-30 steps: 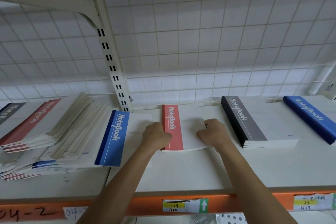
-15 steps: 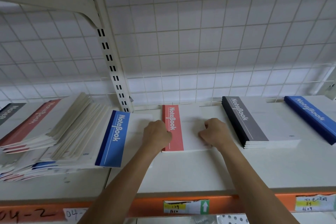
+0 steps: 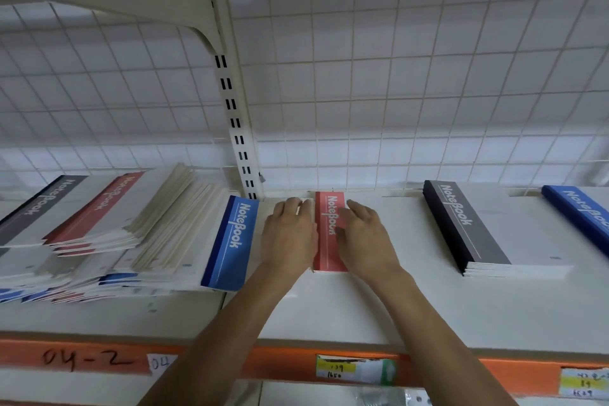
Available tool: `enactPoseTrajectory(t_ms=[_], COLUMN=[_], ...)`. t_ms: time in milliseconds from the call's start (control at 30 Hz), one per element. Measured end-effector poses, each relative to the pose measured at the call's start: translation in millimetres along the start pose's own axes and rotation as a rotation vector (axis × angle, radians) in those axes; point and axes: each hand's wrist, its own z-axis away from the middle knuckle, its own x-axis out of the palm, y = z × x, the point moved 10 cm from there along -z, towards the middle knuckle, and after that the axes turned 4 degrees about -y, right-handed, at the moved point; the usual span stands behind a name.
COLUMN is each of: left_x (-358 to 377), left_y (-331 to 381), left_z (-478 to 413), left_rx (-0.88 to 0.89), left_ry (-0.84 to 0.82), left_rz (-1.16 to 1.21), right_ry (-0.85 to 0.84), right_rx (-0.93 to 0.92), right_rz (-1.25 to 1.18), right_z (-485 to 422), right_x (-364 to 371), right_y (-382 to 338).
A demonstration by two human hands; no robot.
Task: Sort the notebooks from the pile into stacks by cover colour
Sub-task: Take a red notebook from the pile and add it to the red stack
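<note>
Fists uncurled: left hand [image 3: 289, 236] flat beside red notebook [image 3: 327, 257], right hand [image 3: 366, 241] fingers [image 3: 355, 209] straight atop.

Brightness: even, cool and fairly bright across the shelf [image 3: 428, 306].
Shadows: soft, faint ones under my forearms, in front of the red notebook [image 3: 329, 241].
Blur: my left hand [image 3: 290, 234] and right hand [image 3: 365, 237] at that notebook are smeared, the fingers most.
Distortion: the wire grid [image 3: 428, 92] bows far left and right of it.
Soft focus: the price labels [image 3: 354, 369] below it.
</note>
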Motion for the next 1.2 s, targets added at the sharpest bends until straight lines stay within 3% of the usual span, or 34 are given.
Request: enactPoseTrajectory(t_ms=[200, 533, 733, 900, 1000, 1100, 1200], left_x=[-21.6, -69.1, -62.1, -85.4, -93.7, -97.6, -102.8], left_y=[-55.5, -169.0, -220.0, -212.3, -206.6, -187.2, -154.8], left_z=[20.4, 69.1, 90.3, 92.9, 92.2, 96.3, 105.0], left_rx=[-0.116, -0.467, -0.639, -0.56, -0.403, -0.188, 0.007], left_ry=[0.06, 0.08, -0.001, 0.143, 0.295, 0.417, 0.426], left_rz=[-0.021, -0.155, -0.047, -0.163, -0.092, 0.126, 0.234], right_ry=[-0.04, -0.089, -0.125, -0.11, -0.114, -0.162, -0.435], right_rx=[-0.135, -0.372, -0.442, -0.465, -0.355, -0.025, 0.267], right_rz=[-0.005, 0.02, -0.017, -0.108, -0.383, -0.859, -1.461], right_z=[2.6, 5.7, 6.5, 6.5, 3.2, 1.8, 4.5], right_x=[17.6, 51.6, 66.2, 63.1, 56.0, 58.2, 93.0], right_y=[-59.7, -172.2, -216.9, -233.9, -227.0, -199.4, -189.2])
